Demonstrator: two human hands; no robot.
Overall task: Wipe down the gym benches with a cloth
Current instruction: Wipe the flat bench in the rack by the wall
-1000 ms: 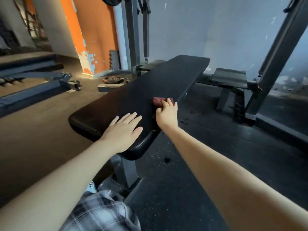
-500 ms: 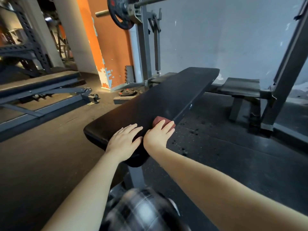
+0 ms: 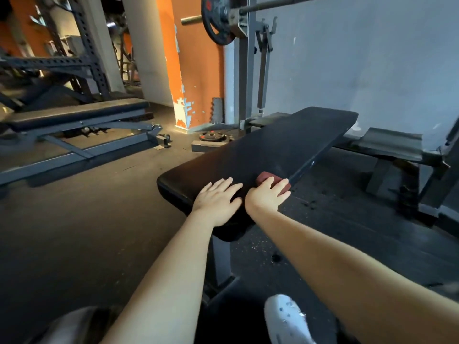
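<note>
the person leans over the near end of a black padded bench (image 3: 260, 150), whose long axis runs away from them and up to the right, toward the grey wall. the left hand (image 3: 218, 202) lies flat on the pad at that near end, fingers straight and a little spread, holding nothing; it looks like a brace. the right hand (image 3: 267, 197) is just beside it, toward the bench's right edge, with its fingers laid out straight over a small reddish cloth (image 3: 265, 175) and pressing it onto the pad rather than bunching it up. the cloth shows past the fingertips and reaches the bench's right edge; how much of it is folded under the palm cannot be told. the point that matters for the next stroke is that nearly the whole pad lies ahead of both hands along the bench's length. the right hand is on the cloth and a touch farther up the bench, so a push away along the long axis looks like the natural move, with the left hand steadying. a second bench (image 3: 74, 112) stands well off the left side of this one; nothing shows whether it has been wiped.
</note>
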